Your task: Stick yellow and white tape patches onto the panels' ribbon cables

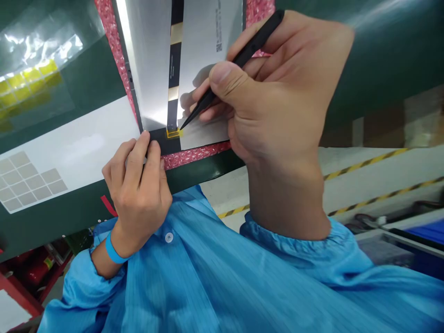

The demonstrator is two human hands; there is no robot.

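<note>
A flat silver-backed panel (204, 41), like a display module, lies on the table with its lower edge facing me. Down its middle runs a black flex cable (174, 67) with gold bands, ending at a small piece of yellow tape (173, 133) on a black strip (157, 138). My right hand (267, 88) grips black pointed tweezers (243, 55); their tip meets or hovers just over the tape's right end. At the panel's lower left corner, my left hand (138, 180) rests its fingertips, fingers apart and holding nothing.
Pink bubble wrap (197, 155) lies under the panel on the dark green table mat (86, 194). To the left are a white sheet with grey squares (31, 180) and a clear sheet with yellow tape pieces (31, 78). Yellow-black floor lines (367, 164) show beyond the table edge.
</note>
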